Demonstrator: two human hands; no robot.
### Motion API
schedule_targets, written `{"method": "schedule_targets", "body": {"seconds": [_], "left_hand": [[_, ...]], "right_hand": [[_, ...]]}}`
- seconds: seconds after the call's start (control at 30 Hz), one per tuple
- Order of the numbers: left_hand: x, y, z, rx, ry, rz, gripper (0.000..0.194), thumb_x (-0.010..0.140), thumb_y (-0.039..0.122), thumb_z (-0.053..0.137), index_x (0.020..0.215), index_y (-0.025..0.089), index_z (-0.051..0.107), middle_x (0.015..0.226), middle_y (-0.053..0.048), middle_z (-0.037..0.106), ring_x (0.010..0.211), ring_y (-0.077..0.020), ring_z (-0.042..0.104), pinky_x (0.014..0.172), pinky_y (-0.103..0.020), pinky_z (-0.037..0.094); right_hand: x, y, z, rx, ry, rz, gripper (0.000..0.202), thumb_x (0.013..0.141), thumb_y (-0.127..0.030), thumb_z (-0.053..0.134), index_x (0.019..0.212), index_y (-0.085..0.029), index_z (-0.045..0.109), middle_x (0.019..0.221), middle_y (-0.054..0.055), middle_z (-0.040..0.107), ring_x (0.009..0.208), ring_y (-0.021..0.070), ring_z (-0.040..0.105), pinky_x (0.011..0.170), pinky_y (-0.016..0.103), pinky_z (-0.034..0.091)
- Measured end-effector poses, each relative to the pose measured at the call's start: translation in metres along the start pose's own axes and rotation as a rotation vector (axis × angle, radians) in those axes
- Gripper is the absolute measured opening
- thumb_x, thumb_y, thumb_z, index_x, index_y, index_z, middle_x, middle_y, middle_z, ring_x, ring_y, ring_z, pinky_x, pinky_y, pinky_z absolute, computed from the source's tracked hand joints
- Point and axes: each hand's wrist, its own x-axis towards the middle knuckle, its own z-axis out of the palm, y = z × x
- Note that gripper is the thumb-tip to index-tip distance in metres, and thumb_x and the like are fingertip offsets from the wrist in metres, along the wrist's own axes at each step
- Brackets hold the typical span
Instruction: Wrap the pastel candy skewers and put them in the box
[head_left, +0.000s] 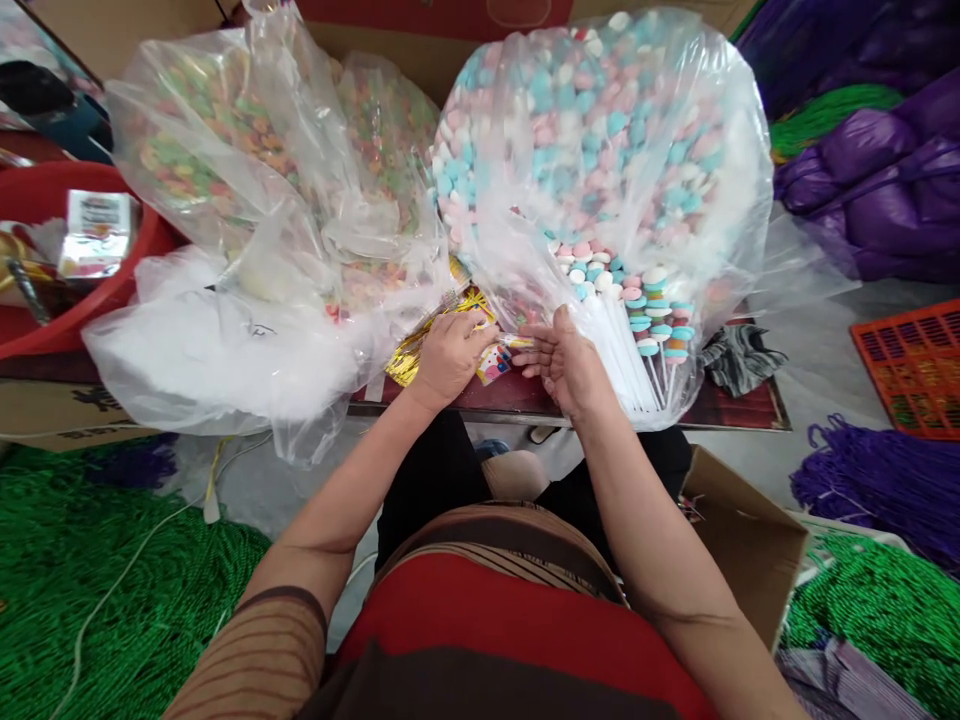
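Note:
My left hand is over the table edge, its fingers bent and closed on a small printed plastic wrapper with coloured figures. A narrow end of the wrapper points toward my right hand, whose fingers are stretched and apart; whether their tips touch it I cannot make out. Shiny gold packaging strips lie beside and partly under my left hand. Just right of my right hand are white sticks in a bundle. Next to them stand several skewers of blue, white and pink candies.
A big clear bag of pastel candies fills the table's back right. Bags of green and orange candies and a white-filled bag sit left. A red basin stands far left, a cardboard box by my right side.

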Motion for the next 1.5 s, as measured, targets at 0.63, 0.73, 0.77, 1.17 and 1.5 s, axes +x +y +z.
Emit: {"method": "schedule_targets", "body": {"seconds": [0.63,0.73,0.77,1.17,1.5], "left_hand": [[0.006,0.035,-0.020,-0.630,-0.174,-0.164,0.020,0.090,0.035,0.058,0.087,0.020,0.070,0.083,-0.003,0.074,0.080,-0.0186,0.067,0.077,-0.030,0.051],[0.011,0.030,-0.014,-0.628,-0.185,-0.195,0.025,0.091,0.041,0.054,0.083,0.021,0.067,0.078,-0.001,0.071,0.074,-0.0177,0.064,0.073,-0.029,0.048],[0.012,0.029,-0.013,-0.614,-0.181,-0.190,0.027,0.092,0.043,0.053,0.082,0.021,0.066,0.076,-0.001,0.069,0.073,-0.0176,0.062,0.072,-0.029,0.046],[0.005,0.035,-0.010,-1.052,-0.494,-0.440,0.038,0.078,0.057,0.068,0.083,0.020,0.062,0.064,0.003,0.058,0.060,-0.0132,0.049,0.061,-0.025,0.039],[0.007,0.049,-0.029,-0.775,-0.412,-0.368,0.047,0.086,0.061,0.056,0.063,0.020,0.053,0.057,0.003,0.049,0.058,-0.0128,0.044,0.059,-0.026,0.034]], "right_hand": [[-0.032,-0.018,-0.016,0.119,0.133,-0.196,0.031,0.070,-0.037,0.076,0.096,-0.021,0.076,0.072,-0.003,0.062,0.066,0.0128,0.052,0.065,0.027,0.044],[-0.029,-0.014,-0.015,0.098,0.092,-0.143,0.028,0.069,-0.045,0.074,0.085,-0.021,0.073,0.063,-0.004,0.057,0.057,0.0124,0.045,0.056,0.027,0.038],[-0.029,-0.012,-0.014,0.073,0.098,-0.149,0.028,0.069,-0.048,0.074,0.078,-0.021,0.070,0.060,-0.004,0.054,0.055,0.0123,0.043,0.054,0.027,0.036],[-0.028,-0.001,-0.020,-0.115,0.228,-0.338,0.050,0.085,-0.063,0.059,0.058,-0.022,0.050,0.055,-0.004,0.041,0.058,0.0116,0.037,0.057,0.028,0.031],[-0.053,-0.006,-0.030,-0.141,0.218,-0.289,0.050,0.081,-0.066,0.065,0.059,-0.021,0.056,0.057,-0.002,0.052,0.059,0.0122,0.044,0.057,0.026,0.036]]}}
